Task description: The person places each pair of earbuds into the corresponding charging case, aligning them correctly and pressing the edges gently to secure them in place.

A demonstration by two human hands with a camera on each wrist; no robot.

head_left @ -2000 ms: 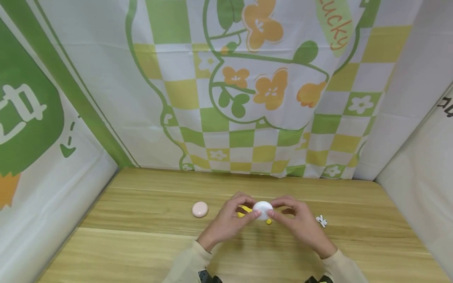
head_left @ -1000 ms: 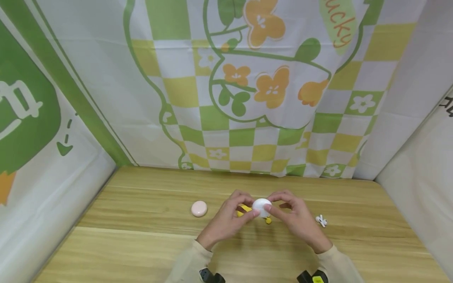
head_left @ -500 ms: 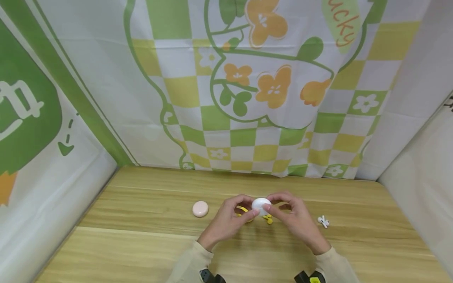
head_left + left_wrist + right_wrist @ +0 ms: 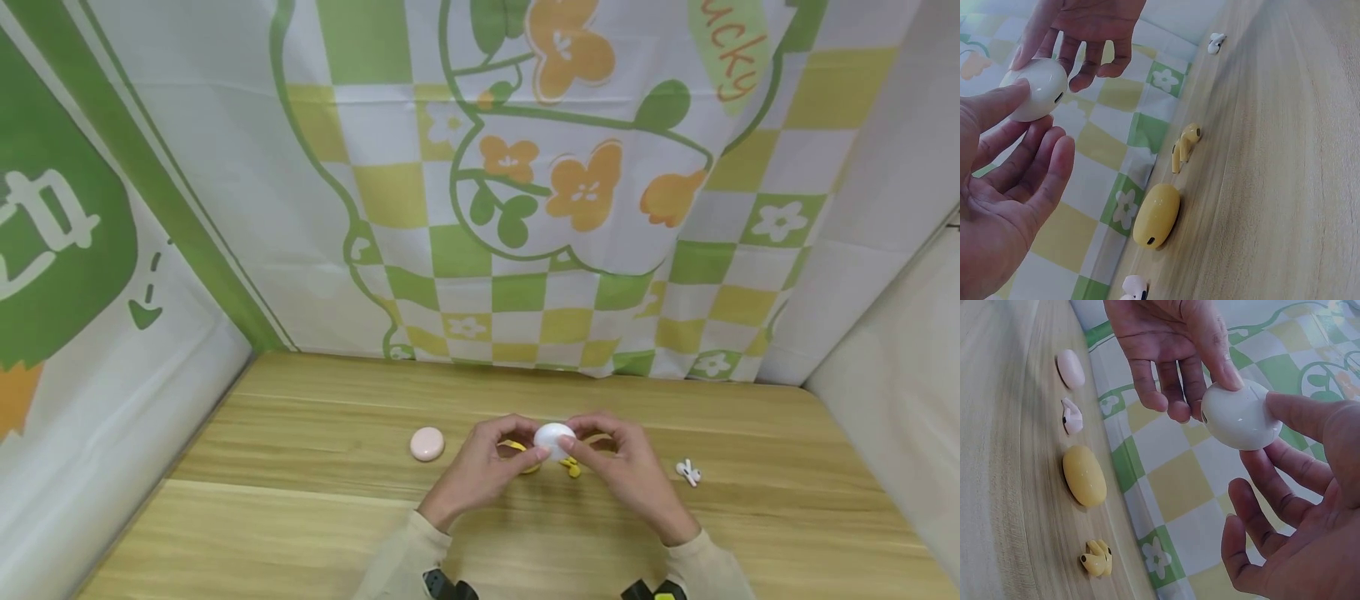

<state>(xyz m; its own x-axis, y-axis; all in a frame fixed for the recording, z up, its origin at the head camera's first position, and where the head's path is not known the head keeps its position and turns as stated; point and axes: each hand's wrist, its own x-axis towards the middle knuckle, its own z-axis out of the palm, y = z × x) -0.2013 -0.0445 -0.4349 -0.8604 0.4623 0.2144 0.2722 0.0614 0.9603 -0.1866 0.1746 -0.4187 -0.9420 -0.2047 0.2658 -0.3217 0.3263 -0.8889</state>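
Both hands hold a smooth, rounded white earbud charging case (image 4: 553,437) up off the table, its lid closed. My left hand (image 4: 480,471) pinches its left side between thumb and fingers. From the right, my right hand (image 4: 633,475) pinches it, thumb across the near face. A dark port slot shows on the case in both wrist views. Beneath the hands lie a yellow earbud case (image 4: 1159,215) and a pair of yellow earbuds (image 4: 1187,142), partly hidden in the head view.
A pale pink case (image 4: 427,444) lies left of the hands. Pink earbuds (image 4: 1072,417) sit between it and the yellow case. White earbuds (image 4: 687,472) lie to the right. Printed cloth (image 4: 525,292) hangs along the back of the wooden table (image 4: 315,467).
The right thumb has shifted left across the white case's near face since two seconds ago. Both hands still hold the case in nearly the same place; the head view has shifted slightly.
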